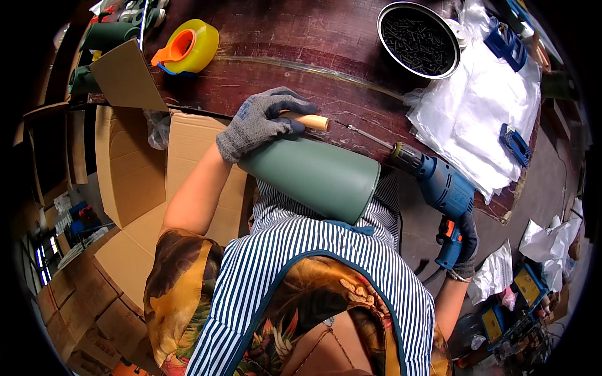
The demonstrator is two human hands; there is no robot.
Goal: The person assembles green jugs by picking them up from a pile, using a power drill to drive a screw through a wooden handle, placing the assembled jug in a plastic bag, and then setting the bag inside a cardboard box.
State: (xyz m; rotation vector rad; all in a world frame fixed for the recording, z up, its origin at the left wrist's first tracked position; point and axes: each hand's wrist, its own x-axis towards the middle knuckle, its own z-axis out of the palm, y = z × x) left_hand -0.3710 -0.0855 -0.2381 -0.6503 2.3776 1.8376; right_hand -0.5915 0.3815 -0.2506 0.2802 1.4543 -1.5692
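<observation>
My left hand (258, 123), in a grey knit glove, is closed around a short light-wood rod (316, 121), whose right end sticks out past the fingers. Directly below it a smooth dark-green cylinder (313, 172) lies on its side across my lap, touching the table edge. At the right, my gloved right hand (467, 244) grips the handle of a blue power drill (446, 189). The drill's long bit (371, 135) points left toward the rod's end, with a small dark screw (340, 123) at its tip. A short gap separates the screw from the wood.
On the dark red table (301, 37) stand a round tin of black screws (419, 41) and a yellow tape roll with an orange core (194, 47). White plastic sheets (470, 125) cover the table's right side. An open cardboard box (135, 166) sits at my left, near stacked cartons (88, 301).
</observation>
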